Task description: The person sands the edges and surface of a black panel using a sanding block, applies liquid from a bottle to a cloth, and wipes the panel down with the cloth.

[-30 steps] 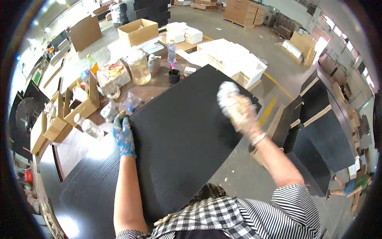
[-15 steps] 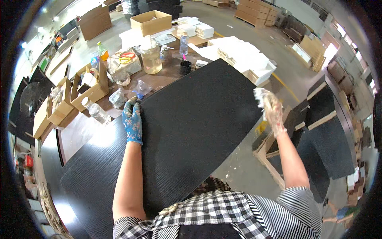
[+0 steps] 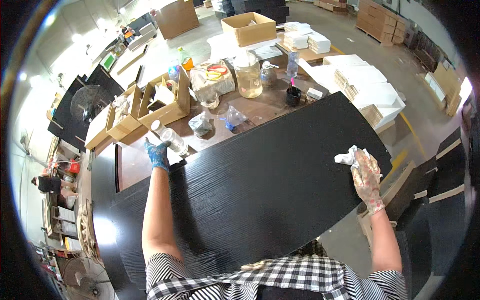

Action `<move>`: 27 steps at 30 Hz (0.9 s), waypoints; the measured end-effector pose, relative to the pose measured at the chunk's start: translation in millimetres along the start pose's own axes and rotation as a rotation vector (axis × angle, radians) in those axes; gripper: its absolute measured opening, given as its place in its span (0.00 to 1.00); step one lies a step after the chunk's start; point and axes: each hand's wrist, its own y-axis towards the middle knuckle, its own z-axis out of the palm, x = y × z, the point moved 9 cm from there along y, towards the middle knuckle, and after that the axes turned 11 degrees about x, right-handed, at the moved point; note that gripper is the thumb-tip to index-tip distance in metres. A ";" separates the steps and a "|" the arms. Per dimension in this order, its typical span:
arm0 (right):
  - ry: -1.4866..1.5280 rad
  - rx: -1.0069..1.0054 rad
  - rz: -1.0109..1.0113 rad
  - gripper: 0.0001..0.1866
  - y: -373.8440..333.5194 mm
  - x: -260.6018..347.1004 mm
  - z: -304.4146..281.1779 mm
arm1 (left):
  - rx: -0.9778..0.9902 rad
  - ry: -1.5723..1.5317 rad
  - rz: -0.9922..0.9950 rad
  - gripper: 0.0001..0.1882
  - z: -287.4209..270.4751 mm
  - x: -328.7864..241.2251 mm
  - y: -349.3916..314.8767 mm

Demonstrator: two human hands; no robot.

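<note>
Black panel (image 3: 270,185): lies across the near side of the tabletop (image 3: 271,102), left forearm above it
Right hand (image 3: 367,181): gloved, fingers closed on a crumpled white cloth (image 3: 346,158) at the panel's right end
Left hand (image 3: 158,156): blue-gloved, fingers parted, at the panel's far edge beside a clear bottle (image 3: 172,140); contact cannot be told
Room: grey floor (image 3: 340,32) with yellow line (image 3: 412,131), fan (image 3: 90,104) at left
Hidden: part of the near edge, behind a checked garment (image 3: 285,276); part of the cloth, under the hand
Glass jar (image 3: 248,82): partly filled with pale yellowish liquid
Black cup (image 3: 293,96): holds a pink-tipped implement (image 3: 292,81), lower part concealed
Cardboard box (image 3: 167,112): open, contents too jumbled to identify
</note>
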 end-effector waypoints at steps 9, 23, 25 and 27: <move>-0.145 -0.024 -0.058 0.19 -0.5 37.4 -11.5 | 0.529 -0.267 -0.276 0.32 100.6 81.1 41.7; -0.044 -0.330 0.067 0.19 -71.8 21.9 -39.3 | 0.710 0.264 0.141 0.26 51.9 117.5 176.9; 0.119 -0.308 0.034 0.22 -86.4 88.1 -13.4 | 0.693 0.443 0.196 0.27 62.9 132.0 170.7; 0.076 -0.236 0.076 0.23 -112.6 105.3 3.5 | 0.670 0.311 0.019 0.28 126.5 116.6 104.1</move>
